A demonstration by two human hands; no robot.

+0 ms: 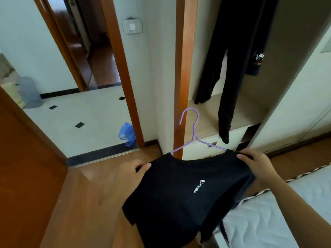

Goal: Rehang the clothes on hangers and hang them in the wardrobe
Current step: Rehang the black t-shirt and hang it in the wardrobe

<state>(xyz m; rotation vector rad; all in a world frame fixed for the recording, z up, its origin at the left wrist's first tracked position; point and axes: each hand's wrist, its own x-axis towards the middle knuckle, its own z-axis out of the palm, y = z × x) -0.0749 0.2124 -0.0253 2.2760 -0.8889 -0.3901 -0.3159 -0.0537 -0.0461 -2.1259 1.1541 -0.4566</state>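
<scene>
So the right hand (256, 163) is pinching one shoulder of the black t-shirt (179, 194) between thumb and fingertips. The left hand (136, 169) grips the other shoulder, thumb on top and the rest tucked under the cloth (it's a bit blurry there).

The shirt is already on the purple hanger (194, 135), held up in the air between both hands. The hanger's long axis runs left to right from hand to hand, and its hook sticks out away from the person, toward the wardrobe (247, 108).

The wardrobe opening sits ahead and off to the right, so I'd say the right hand is the nearer one for the lift. The rail itself is out of shot above, so can't tell how high the hook has to go. Dark trousers (232, 68) already hang inside, so the hook probably wants a gap beside them.

Around that: the bed (268, 221) at lower right, touching the shirt's hem, a wooden floor (89, 194) underneath, and a blue bag (127, 134) by the open doorway (80, 113) on the left.
</scene>
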